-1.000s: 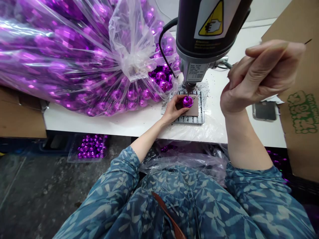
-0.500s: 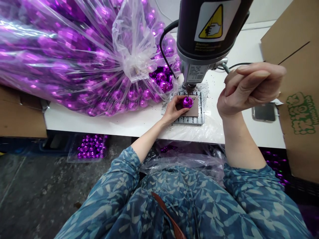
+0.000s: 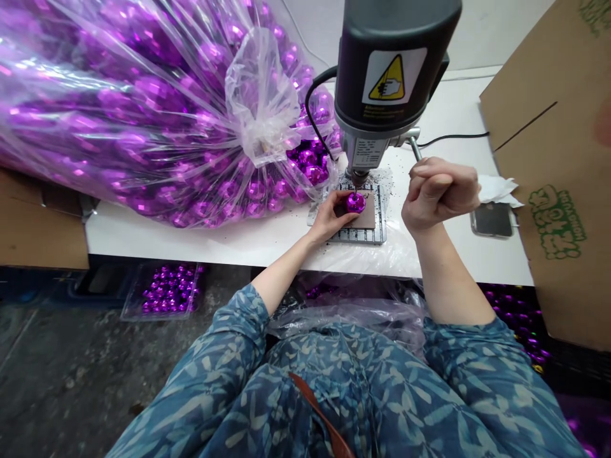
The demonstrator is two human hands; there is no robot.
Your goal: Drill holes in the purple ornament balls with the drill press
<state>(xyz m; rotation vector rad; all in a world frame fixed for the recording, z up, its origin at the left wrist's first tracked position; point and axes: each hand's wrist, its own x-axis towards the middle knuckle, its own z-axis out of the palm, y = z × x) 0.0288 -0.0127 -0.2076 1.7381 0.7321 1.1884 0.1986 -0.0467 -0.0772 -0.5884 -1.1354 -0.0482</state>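
Between the thumb and fingers of my left hand [image 3: 331, 218] is a shiny purple faceted ball [image 3: 356, 203]. It rests on a brown board [image 3: 366, 219] on the slotted metal base [image 3: 380, 236] of a bench drill press [image 3: 389, 95]. Right above the ball is the drill's chuck [image 3: 358, 179]; the bit's tip meets the top of the ball, but how deep it goes I cannot tell. My right hand [image 3: 440, 191] is closed around the end of the drill's feed lever [image 3: 415, 149], to the right of the motor housing.
A big clear bag of purple balls [image 3: 157, 127] fills the table's left side. A phone [image 3: 492, 220] and a white tissue [image 3: 499, 189] lie by a cardboard box [image 3: 548, 165] on the right. Below left stands a clear bin [image 3: 165, 292] of balls. Dark shavings surround the base.
My right hand has moved down and left with the feed lever. My left hand still holds the ball under the drill. The whole view has shifted slightly.
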